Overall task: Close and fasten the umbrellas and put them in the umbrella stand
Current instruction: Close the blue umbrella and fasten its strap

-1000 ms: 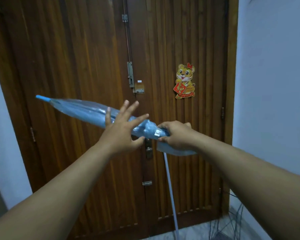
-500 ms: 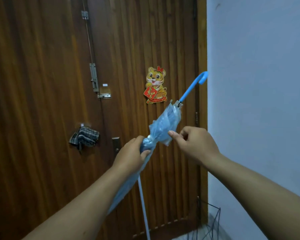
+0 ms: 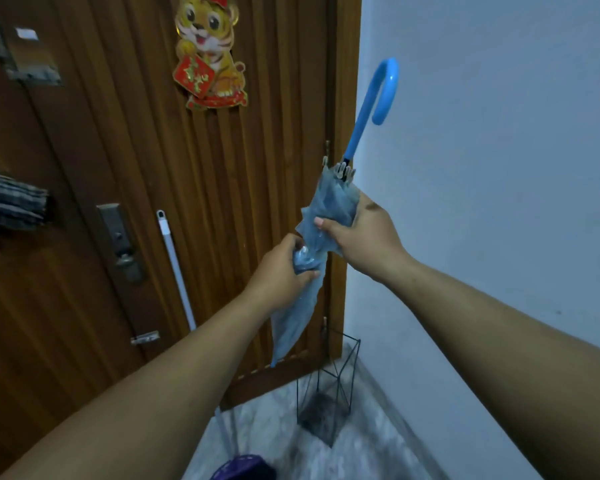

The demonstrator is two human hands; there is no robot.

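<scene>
A closed light-blue umbrella (image 3: pixel 333 202) stands nearly upright in front of me, its curved blue handle (image 3: pixel 378 95) at the top and its tip low near the door's foot. My left hand (image 3: pixel 281 275) grips the rolled canopy at its middle, by the strap. My right hand (image 3: pixel 357 233) holds the upper canopy just above, thumb pressed on the fabric. A black wire umbrella stand (image 3: pixel 329 389) sits on the floor in the corner, below the umbrella's tip.
A brown wooden door (image 3: pixel 136 202) fills the left, with a tiger sticker (image 3: pixel 210 53), a lock plate (image 3: pixel 118 240) and a checked folded umbrella (image 3: pixel 11 202) hanging at left. A white pole (image 3: pixel 175 268) leans on the door. A purple object (image 3: pixel 243 467) lies on the floor. A pale wall is at right.
The umbrella swung from lying across to nearly upright, handle up. My right hand moved from pinching the fabric to gripping the upper canopy. The view dropped toward the stand in the corner.
</scene>
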